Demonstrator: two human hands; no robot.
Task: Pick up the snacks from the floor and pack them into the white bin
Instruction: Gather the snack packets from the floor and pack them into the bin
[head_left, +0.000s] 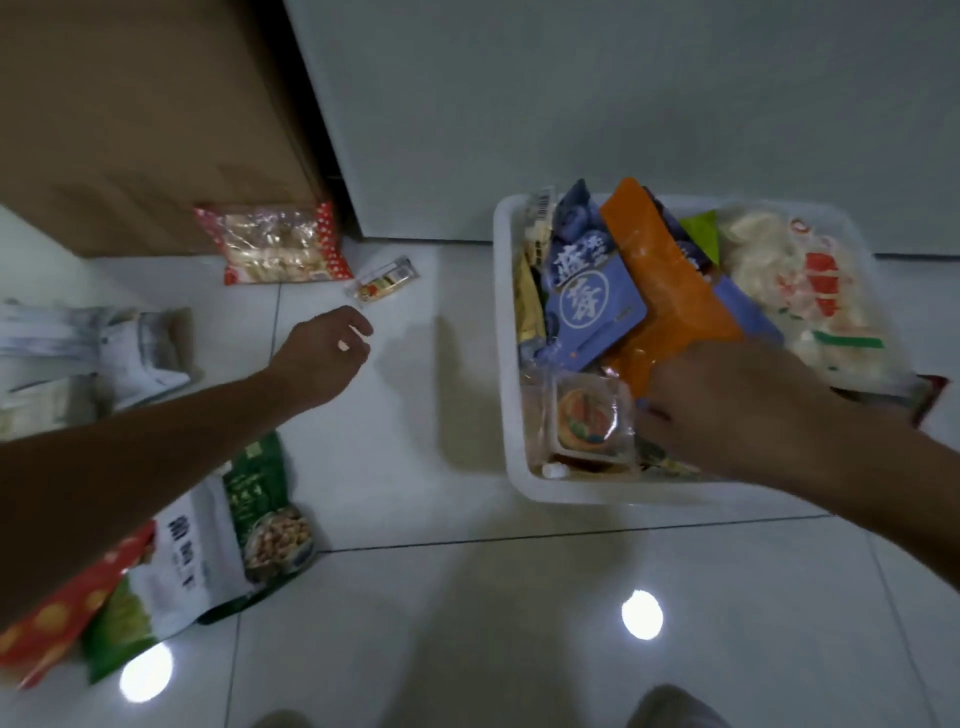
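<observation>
The white bin (506, 364) stands on the floor at the right, packed with snack packs: a blue pack (587, 306), an orange pack (660, 291), a clear bag of white crackers (795, 291) and a clear-wrapped round cake (587, 421). My right hand (737, 410) reaches into the bin's near side, fingers down among the packs; what they touch is hidden. My left hand (324, 353) hovers over the floor with loosely curled fingers, holding nothing, just short of a small wrapped snack bar (384, 278). A red-edged bag of biscuits (275, 244) lies beyond it.
A green and white nut bag (234, 525) and a red and green pack (67, 623) lie under my left forearm. A brown cabinet (130, 114) and a white wall (571, 104) close the back. Papers and bags (88, 353) sit at the far left.
</observation>
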